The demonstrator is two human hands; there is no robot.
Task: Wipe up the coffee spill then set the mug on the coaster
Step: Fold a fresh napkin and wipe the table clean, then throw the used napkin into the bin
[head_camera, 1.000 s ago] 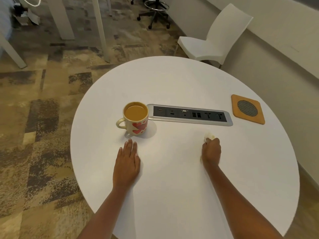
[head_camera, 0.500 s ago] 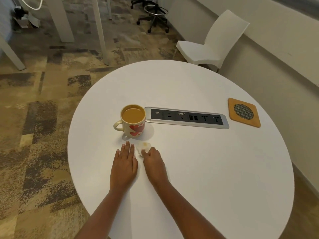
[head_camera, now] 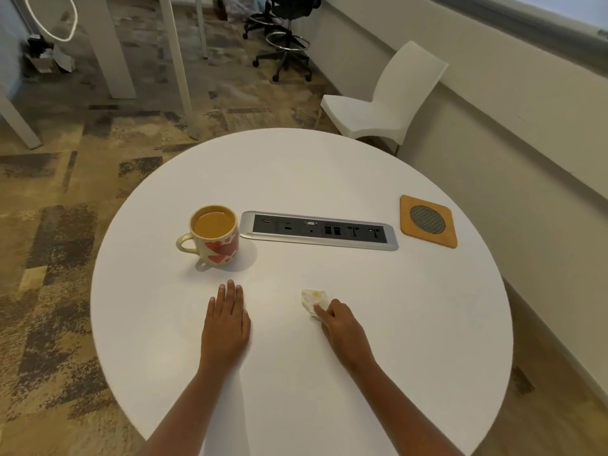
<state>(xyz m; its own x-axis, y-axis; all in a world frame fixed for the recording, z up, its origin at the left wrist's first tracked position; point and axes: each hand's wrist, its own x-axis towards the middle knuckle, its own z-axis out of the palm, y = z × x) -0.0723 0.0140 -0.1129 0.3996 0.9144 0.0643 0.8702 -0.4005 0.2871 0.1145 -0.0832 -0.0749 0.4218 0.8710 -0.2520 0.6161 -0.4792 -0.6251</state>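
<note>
A cream mug (head_camera: 215, 238) with red hearts, full of milky coffee, stands on the round white table (head_camera: 411, 324) at centre left, handle to the left. An orange square coaster (head_camera: 427, 221) with a grey mesh disc lies at the table's right side, far from the mug. My right hand (head_camera: 340, 327) pinches a small crumpled white tissue (head_camera: 314, 299) with a brown stain, pressed on the tabletop. My left hand (head_camera: 226, 319) lies flat, fingers together, just below the mug. No spill shows on the table.
A silver and black socket strip (head_camera: 319, 231) is set into the table between mug and coaster. A white chair (head_camera: 378, 103) stands beyond the far edge by the wall. An office stool (head_camera: 286, 44) and white table legs (head_camera: 179, 64) stand on the patterned carpet.
My right hand swept the tissue left to beside my left hand near the mug, then back right to the middle of the table. My left hand stayed flat in place.
</note>
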